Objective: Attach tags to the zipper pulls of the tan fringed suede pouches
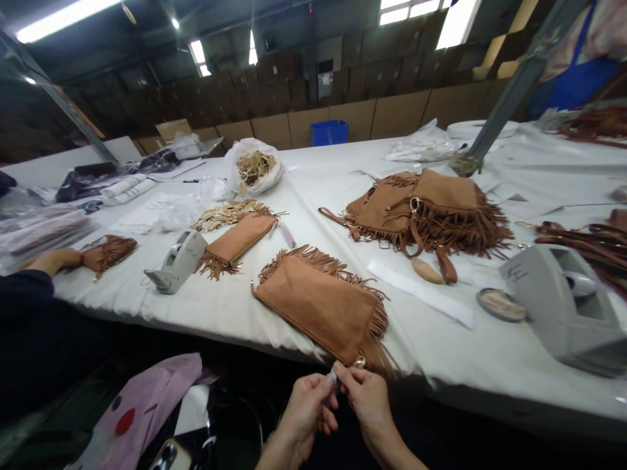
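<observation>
A brown fringed pouch (pixel 318 300) lies flat at the table's front edge, with a gold ring (pixel 360 361) at its near corner. Just below that corner, my left hand (pixel 308 405) and my right hand (pixel 365 398) meet with fingers pinched together. Between the fingertips shows a small pale piece (pixel 334 376), too small to name; whether it is joined to the pouch is hidden.
Grey tape dispensers (pixel 563 307) (pixel 179 260) stand on both sides. Stacked fringed bags (pixel 421 202), another pouch (pixel 242 235) and a plastic bag of tan fringe (pixel 255 168) lie farther back. At left, a co-worker's hand (pixel 56 260) touches a small brown fringed piece (pixel 108 253).
</observation>
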{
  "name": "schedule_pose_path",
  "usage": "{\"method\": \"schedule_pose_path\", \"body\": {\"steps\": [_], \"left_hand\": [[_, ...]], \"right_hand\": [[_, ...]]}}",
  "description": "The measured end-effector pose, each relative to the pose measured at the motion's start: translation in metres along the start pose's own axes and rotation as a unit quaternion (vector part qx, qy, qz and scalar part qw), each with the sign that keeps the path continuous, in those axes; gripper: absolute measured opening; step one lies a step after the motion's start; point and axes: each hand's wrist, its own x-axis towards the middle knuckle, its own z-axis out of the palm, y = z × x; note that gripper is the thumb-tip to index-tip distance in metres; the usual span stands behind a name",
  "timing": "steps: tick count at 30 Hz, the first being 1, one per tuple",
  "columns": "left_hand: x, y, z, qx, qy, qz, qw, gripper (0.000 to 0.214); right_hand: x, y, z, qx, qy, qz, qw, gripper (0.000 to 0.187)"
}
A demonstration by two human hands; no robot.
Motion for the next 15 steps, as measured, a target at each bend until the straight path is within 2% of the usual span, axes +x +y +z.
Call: {"method": "schedule_pose_path", "body": {"steps": [2, 5, 11, 13, 15], "left_hand": [[0.007, -0.01, -0.001, -0.015, 0.016, 0.029, 0.999, 0.052], [0.011, -0.015, -0.002, -0.013, 0.021, 0.051, 0.998, 0.053], [0.007, -0.017, -0.003, 0.017, 0.012, 0.034, 0.999, 0.054], [0.01, -0.021, -0.005, 0.028, 0.036, 0.039, 0.998, 0.054], [0.014, -0.024, -0.007, 0.06, 0.086, 0.074, 0.992, 0.054]], "right_hand": [[0.0, 0.001, 0.0, 0.009, -0.008, 0.009, 1.0, 0.052], [0.001, 0.002, -0.002, 0.024, -0.024, 0.015, 0.999, 0.052], [-0.003, 0.013, 0.002, 0.005, -0.017, -0.031, 0.999, 0.051], [-0.006, 0.018, 0.004, -0.021, -0.031, -0.048, 0.998, 0.05], [-0.006, 0.015, -0.003, -0.074, -0.065, -0.06, 0.993, 0.05]]}}
